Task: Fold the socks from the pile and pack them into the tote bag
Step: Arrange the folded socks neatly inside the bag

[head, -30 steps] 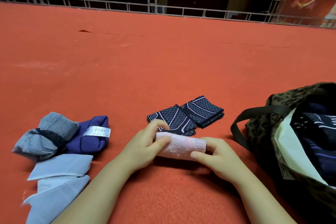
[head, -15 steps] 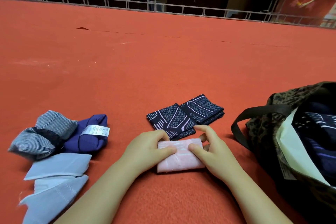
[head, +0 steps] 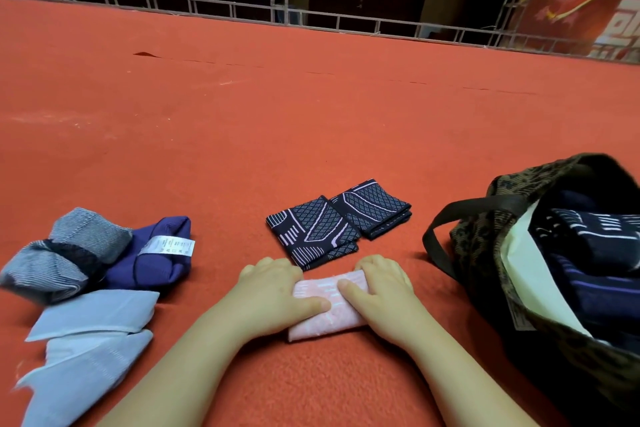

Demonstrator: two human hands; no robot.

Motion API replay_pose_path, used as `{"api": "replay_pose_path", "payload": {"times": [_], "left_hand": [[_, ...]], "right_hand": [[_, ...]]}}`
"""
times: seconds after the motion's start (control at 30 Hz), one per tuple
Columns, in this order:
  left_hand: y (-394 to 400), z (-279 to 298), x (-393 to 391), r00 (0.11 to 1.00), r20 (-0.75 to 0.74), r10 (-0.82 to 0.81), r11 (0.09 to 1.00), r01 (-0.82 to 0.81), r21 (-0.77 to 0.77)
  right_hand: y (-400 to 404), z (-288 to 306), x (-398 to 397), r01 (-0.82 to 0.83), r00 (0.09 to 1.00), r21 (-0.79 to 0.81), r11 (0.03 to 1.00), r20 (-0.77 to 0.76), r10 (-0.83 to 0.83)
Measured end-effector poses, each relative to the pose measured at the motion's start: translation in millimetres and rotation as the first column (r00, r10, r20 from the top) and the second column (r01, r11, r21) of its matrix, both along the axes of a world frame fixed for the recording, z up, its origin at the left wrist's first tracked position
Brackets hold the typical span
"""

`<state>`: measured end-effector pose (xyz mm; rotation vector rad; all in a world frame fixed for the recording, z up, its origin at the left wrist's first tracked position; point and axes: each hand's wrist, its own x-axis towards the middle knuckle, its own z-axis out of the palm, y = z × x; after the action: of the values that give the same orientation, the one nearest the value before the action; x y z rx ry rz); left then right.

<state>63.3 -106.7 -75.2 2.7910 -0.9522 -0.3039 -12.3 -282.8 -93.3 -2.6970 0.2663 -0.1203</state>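
A folded pink sock point(head: 329, 317) lies flat on the red carpet point(head: 311, 121) in front of me. My left hand point(head: 277, 291) presses on its left half, thumb laid across the top. My right hand point(head: 384, 295) presses on its right half, thumb also on top. Just beyond lie two folded dark navy patterned socks point(head: 311, 232), side by side. The loose pile at the left holds a grey striped sock point(head: 62, 253), a purple sock with a white label point(head: 156, 263) and light blue socks point(head: 93, 333). The leopard-print tote bag point(head: 481, 236) stands open at the right with dark socks point(head: 588, 253) inside.
The bag's dark strap point(head: 446, 218) loops out toward the folded navy socks. A metal truss rail point(head: 311, 17) runs along the far edge of the carpet, with a red banner point(head: 588, 10) behind it at the right.
The pink sock went from held up between both hands to lying folded on the carpet. Both hands have come down onto it and now press it flat.
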Motion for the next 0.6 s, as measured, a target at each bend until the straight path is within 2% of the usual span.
{"api": "replay_pose_path", "payload": {"times": [0.1, 0.17, 0.27, 0.33, 0.37, 0.47, 0.53, 0.6], "left_hand": [[-0.5, 5.0, -1.4, 0.996, -0.09, 0.013, 0.982, -0.029, -0.188], [-2.6, 8.5, -1.7, 0.979, -0.192, 0.062, 0.908, -0.135, -0.397], [-17.1, 17.1, -11.9, 0.948, -0.313, 0.055, 0.662, -0.269, -0.699], [-34.9, 30.2, -24.2, 0.935, -0.355, -0.012, 0.504, -0.301, -0.81], [-43.8, 37.6, -30.2, 0.937, -0.349, -0.034, 0.463, -0.294, -0.836], [-72.2, 60.3, -50.0, 0.952, -0.293, -0.087, 0.425, -0.23, -0.876], [-90.5, 73.4, -62.8, 0.955, -0.274, -0.116, 0.448, -0.196, -0.872], [-108.4, 85.8, -79.3, 0.951, -0.26, -0.167, 0.458, -0.159, -0.875]], "right_hand": [[3.2, 2.6, -6.1, 0.028, 0.993, 0.196, 0.98, 0.103, -0.049], [8.6, 8.1, -10.8, 0.059, 0.98, 0.392, 0.918, 0.15, -0.127], [11.3, 24.8, -24.2, 0.091, 0.914, 0.535, 0.84, 0.29, -0.284], [6.2, 41.2, -39.9, 0.062, 0.859, 0.595, 0.802, 0.377, -0.347], [2.8, 50.6, -48.0, 0.03, 0.836, 0.62, 0.784, 0.414, -0.359], [-12.0, 81.6, -80.3, 0.013, 0.778, 0.586, 0.81, 0.503, -0.376], [-26.4, 98.1, -102.5, 0.054, 0.752, 0.497, 0.866, 0.55, -0.362], [-43.6, 113.9, -125.9, 0.114, 0.748, 0.457, 0.882, 0.545, -0.379]]}}
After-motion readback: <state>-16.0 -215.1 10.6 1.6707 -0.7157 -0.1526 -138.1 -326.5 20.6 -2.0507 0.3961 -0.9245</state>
